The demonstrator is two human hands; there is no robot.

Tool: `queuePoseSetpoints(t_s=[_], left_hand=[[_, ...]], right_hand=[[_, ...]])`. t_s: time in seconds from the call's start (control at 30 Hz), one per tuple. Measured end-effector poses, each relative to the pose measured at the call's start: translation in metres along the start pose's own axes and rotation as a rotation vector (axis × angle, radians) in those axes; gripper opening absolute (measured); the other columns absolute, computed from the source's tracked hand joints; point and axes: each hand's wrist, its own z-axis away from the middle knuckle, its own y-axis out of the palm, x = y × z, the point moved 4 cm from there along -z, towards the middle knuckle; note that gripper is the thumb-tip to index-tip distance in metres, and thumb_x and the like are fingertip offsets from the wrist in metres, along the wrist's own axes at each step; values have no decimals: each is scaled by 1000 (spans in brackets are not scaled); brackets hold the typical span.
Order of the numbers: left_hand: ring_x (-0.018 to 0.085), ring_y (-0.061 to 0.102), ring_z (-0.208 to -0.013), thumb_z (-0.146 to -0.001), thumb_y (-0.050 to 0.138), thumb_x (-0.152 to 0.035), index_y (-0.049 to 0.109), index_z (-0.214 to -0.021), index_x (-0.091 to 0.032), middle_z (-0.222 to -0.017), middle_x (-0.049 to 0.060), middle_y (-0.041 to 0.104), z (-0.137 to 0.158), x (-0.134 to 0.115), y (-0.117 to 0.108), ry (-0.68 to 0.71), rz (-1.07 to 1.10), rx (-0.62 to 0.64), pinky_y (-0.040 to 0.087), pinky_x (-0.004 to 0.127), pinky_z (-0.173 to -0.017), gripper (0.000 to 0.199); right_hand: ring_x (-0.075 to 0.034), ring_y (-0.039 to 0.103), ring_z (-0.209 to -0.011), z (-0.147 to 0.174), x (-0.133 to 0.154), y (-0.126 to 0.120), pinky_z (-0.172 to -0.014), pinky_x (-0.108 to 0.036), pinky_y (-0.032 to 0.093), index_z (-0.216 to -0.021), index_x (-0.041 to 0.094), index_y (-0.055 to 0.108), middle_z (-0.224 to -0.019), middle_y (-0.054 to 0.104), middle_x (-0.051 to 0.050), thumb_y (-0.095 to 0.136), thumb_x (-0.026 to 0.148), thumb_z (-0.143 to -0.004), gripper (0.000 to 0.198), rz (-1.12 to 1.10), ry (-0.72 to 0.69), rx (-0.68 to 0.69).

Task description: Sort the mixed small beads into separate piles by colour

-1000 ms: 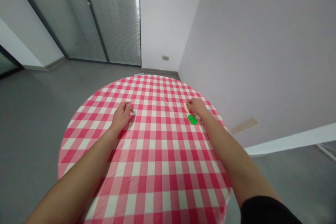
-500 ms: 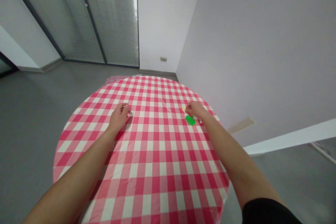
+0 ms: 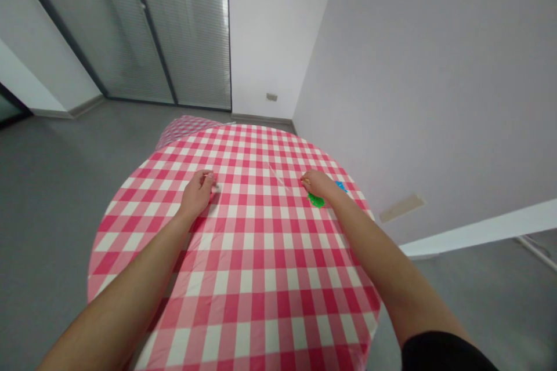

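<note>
My left hand [image 3: 198,190] rests at the left of the round table, its fingers pinched together. Something small and whitish [image 3: 216,188] shows at the fingertips, too small to name. My right hand [image 3: 318,183] is low over the right side, fingers closed in a pinch. A trace of yellow [image 3: 306,181] shows at its fingertips; whether it is held or just touched is unclear. Right below that hand lies a bright green patch of small pieces [image 3: 316,201], partly covered by it. A blue patch [image 3: 340,186] peeks out beyond my right wrist.
A red and white checked tablecloth [image 3: 243,278] covers the table, its far-left edge [image 3: 185,127] flaring outward. A thin pale line [image 3: 278,177], thread or crease, runs between the hands. The wall [image 3: 435,98] stands close on the right; glass doors [image 3: 187,40] are beyond the table.
My right hand has shifted slightly left, over the yellow patch, uncovering the blue one. The tablecloth's far-left edge has billowed out further. My left hand stays put.
</note>
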Motion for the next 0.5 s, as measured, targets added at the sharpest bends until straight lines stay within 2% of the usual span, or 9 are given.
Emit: queuePoseSetpoints(t_s=[0.07, 0.13, 0.2, 0.27, 0.4, 0.5], left_hand=[[21, 63, -78, -95, 42, -54, 57, -109, -23, -89, 5, 69, 0, 1, 0, 5, 3, 3, 47, 35, -73, 37], [21, 63, -78, -95, 43, -54, 57, -109, -24, -89, 5, 69, 0, 2, 1, 14, 3, 3, 47, 35, -73, 36], [21, 63, -78, -95, 43, -54, 58, -107, -24, -89, 5, 69, 0, 3, 1, 18, 5, 4, 47, 35, -73, 36], [21, 64, -78, -95, 42, -54, 58, -107, -24, -88, 5, 69, 0, 2, 1, 19, 12, 6, 47, 35, -73, 36], [21, 64, -78, -95, 43, -53, 57, -108, -24, -89, 5, 70, 1, -1, 0, 19, 7, 11, 48, 36, -73, 35], [22, 64, -79, -95, 43, -51, 58, -108, -24, -90, 5, 70, 1, -3, -1, 15, -29, 9, 48, 36, -75, 33]], right_hand=[[-23, 67, -91, 2, -2, -1, -82, -27, 46, -91, 16, 76, -98, 75, -13, 52, 24, -93, 26, -25, 4, -15], [-23, 67, -99, 4, -9, -5, -85, -27, 46, -104, 17, 76, -109, 74, -13, 52, 27, -94, 28, -56, 24, -58], [-23, 63, -112, 6, -24, -9, -92, -27, 45, -122, 16, 70, -125, 69, -12, 46, 30, -97, 36, -81, 76, -122], [-23, 61, -119, 10, -44, -12, -95, -27, 44, -131, 16, 64, -132, 65, -12, 42, 28, -99, 41, -96, 149, -172], [-26, 66, -110, 25, -83, -6, -90, -30, 47, -126, 12, 68, -123, 70, -15, 46, 27, -95, 41, -110, 278, -176], [-26, 67, -105, 36, -97, 4, -87, -30, 48, -122, 13, 71, -120, 71, -14, 49, 29, -94, 39, -121, 304, -162]])
